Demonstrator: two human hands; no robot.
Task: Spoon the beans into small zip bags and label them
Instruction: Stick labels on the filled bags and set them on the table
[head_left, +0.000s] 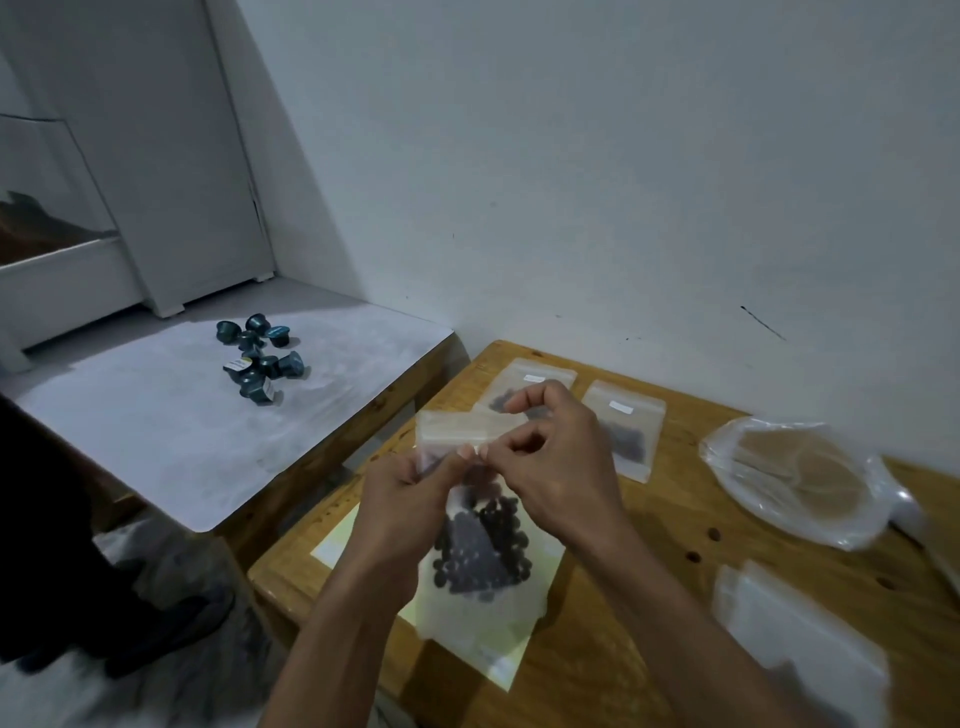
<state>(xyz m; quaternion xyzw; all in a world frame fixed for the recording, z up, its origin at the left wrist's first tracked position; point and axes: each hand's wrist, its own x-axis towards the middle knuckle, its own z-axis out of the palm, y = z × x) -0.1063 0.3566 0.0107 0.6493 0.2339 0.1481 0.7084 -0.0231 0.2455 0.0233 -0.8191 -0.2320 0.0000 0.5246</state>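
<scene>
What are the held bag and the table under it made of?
Bag: thin clear plastic film, likely; the dark beans show through. Table: wood with a light, smooth finish; grain and dark knots are visible.

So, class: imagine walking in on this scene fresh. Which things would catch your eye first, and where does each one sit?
First, the left hand and right hand pinching the top of a zip bag of dark beans above the wooden table. Next, the cluster of blue capsules on the grey table to the left. Two filled bags with white labels lie by the wall.
</scene>
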